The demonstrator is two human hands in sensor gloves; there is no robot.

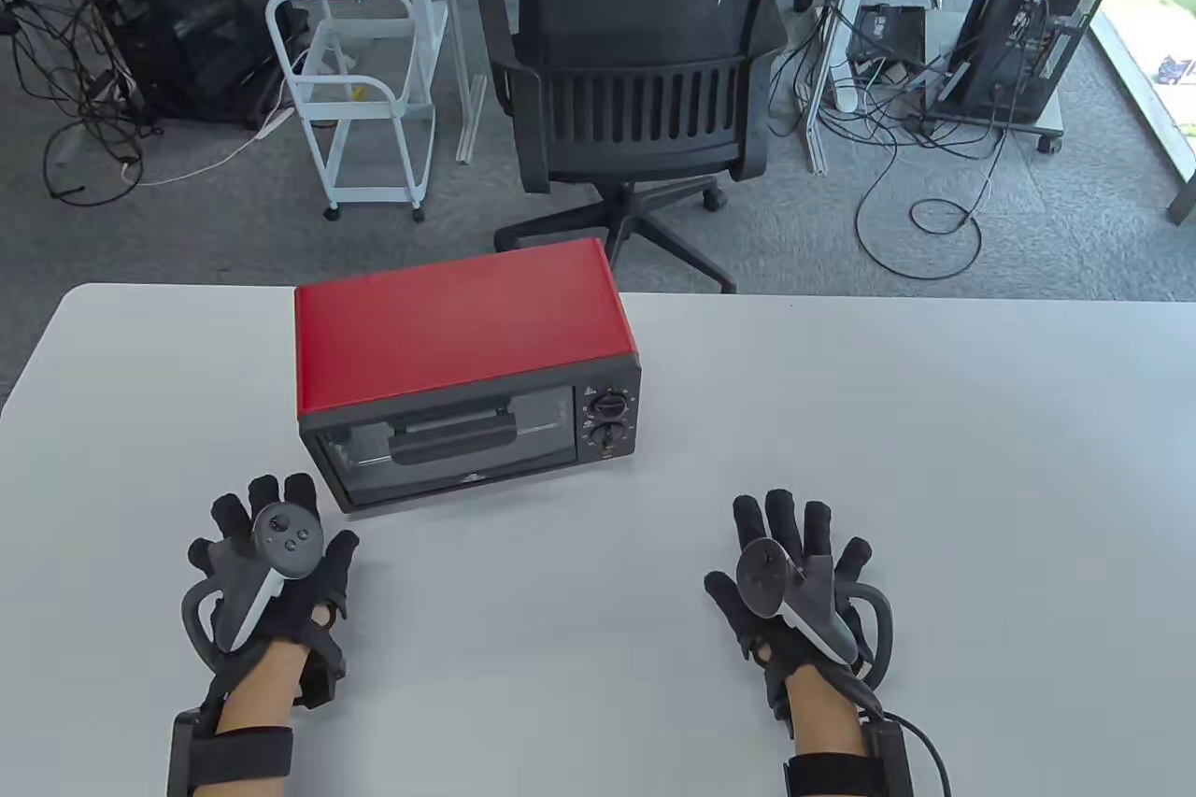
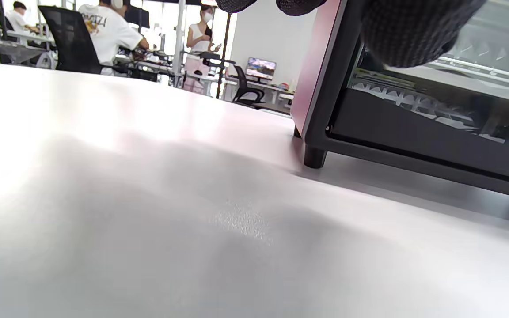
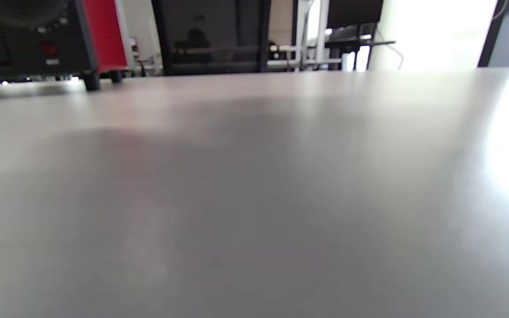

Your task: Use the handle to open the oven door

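Here both hands, left hand (image 1: 271,568) and right hand (image 1: 794,577), lie flat on the desk (image 1: 934,461), each grip spread and empty; the oven (image 1: 464,372) faces them, exposing its door handle (image 1: 453,429).

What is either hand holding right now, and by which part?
Nothing. The left hand and right hand lie flat and spread on the table, apart from the oven; its handle is untouched.

Black knit sensor gloves are worn on the left hand (image 1: 271,577) and right hand (image 1: 794,587); 2 grey-white trackers are strapped on, forearms bare.
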